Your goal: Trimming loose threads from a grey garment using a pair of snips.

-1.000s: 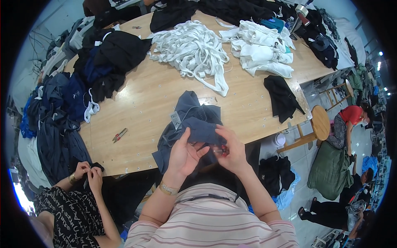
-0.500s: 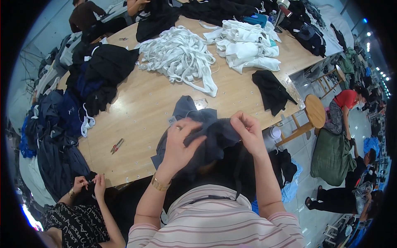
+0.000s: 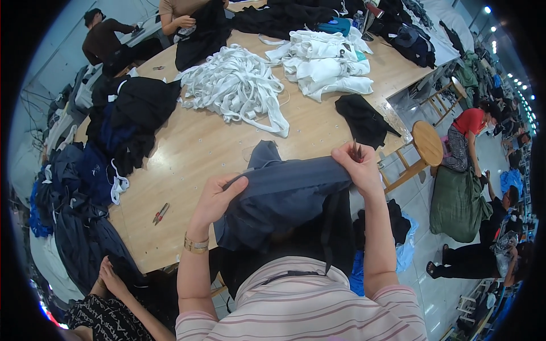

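Note:
A dark grey garment [image 3: 278,196] is stretched between my two hands in front of me, its straight band-like edge running along the top. My left hand [image 3: 217,198] is closed on the left end of that edge, thumb on top. At the other end, my right hand [image 3: 362,169] pinches the edge. The pointed blades of what look like thread snips [image 3: 356,150] stick up from the same hand; their handles are hidden in the palm. The lower part of the cloth hangs toward my lap over the table's near edge.
On the wooden table [image 3: 187,170] lie red-handled snips [image 3: 161,213], a tangle of white strips [image 3: 230,85], folded white garments [image 3: 327,65], a black cloth piece [image 3: 364,119] and dark garments [image 3: 136,108]. A stool [image 3: 429,142] stands at right; a co-worker's hands [image 3: 111,278] are at lower left.
The bunched garment has been spread out, its edge now taut between my hands. My left hand has moved left and gripped it; my right hand has shifted up and right, showing the blades.

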Demonstrator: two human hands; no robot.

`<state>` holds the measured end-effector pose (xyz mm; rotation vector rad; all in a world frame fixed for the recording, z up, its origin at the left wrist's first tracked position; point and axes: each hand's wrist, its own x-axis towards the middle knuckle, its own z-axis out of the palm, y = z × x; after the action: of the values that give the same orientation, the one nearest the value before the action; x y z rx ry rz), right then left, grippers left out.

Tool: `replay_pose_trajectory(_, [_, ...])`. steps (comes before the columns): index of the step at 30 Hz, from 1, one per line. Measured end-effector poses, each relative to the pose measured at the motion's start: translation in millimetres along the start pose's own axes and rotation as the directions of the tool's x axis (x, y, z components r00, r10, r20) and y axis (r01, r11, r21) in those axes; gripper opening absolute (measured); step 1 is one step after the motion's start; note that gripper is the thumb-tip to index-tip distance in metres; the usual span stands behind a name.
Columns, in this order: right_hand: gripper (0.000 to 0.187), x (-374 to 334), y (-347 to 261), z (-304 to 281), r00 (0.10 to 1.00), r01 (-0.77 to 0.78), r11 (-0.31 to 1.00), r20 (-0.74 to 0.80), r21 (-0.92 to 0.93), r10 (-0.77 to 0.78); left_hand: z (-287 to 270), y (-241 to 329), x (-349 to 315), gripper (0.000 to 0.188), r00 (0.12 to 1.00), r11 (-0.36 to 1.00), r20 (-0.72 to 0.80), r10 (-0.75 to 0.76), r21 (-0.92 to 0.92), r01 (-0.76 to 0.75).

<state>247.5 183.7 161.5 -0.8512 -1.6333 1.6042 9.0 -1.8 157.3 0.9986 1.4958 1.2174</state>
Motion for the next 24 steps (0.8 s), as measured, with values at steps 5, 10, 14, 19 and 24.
replay_pose_trajectory(5, [0.022, 3.3, 7.1, -0.6, 1.0, -0.005, 1.0, -0.008, -0.017, 0.005, 3.2, 7.3, -0.6, 0.028, 1.0, 0.993, 0.015, 0.027, -0.116, -0.025])
replay_pose_trajectory(10, [0.017, 7.5, 10.2, -1.7, 0.999, -0.031, 0.999, 0.013, -0.012, 0.032, 0.8, 8.2, 4.7, 0.029, 0.997, 0.991, 0.071, -0.009, -0.132, 0.018])
replay_pose_trajectory(14, [0.017, 10.2, 7.8, 2.0, 0.999, -0.048, 0.998, 0.017, -0.033, 0.049, -7.2, 3.8, 7.7, 0.029, 0.993, 0.994, 0.115, -0.037, -0.101, 0.049])
replay_pose_trajectory(19, [0.021, 12.6, 5.7, 7.0, 0.999, -0.043, 0.999, 0.023, -0.032, 0.044, -9.1, 3.8, 7.9, 0.027, 0.997, 0.995, 0.071, -0.02, -0.098, 0.027])
replay_pose_trajectory(24, [0.02, 12.8, 5.6, 9.0, 0.998, -0.047, 0.998, 0.05, -0.036, 0.049, -8.1, 5.5, 13.1, 0.032, 0.995, 0.999, 0.098, 0.013, -0.035, -0.009])
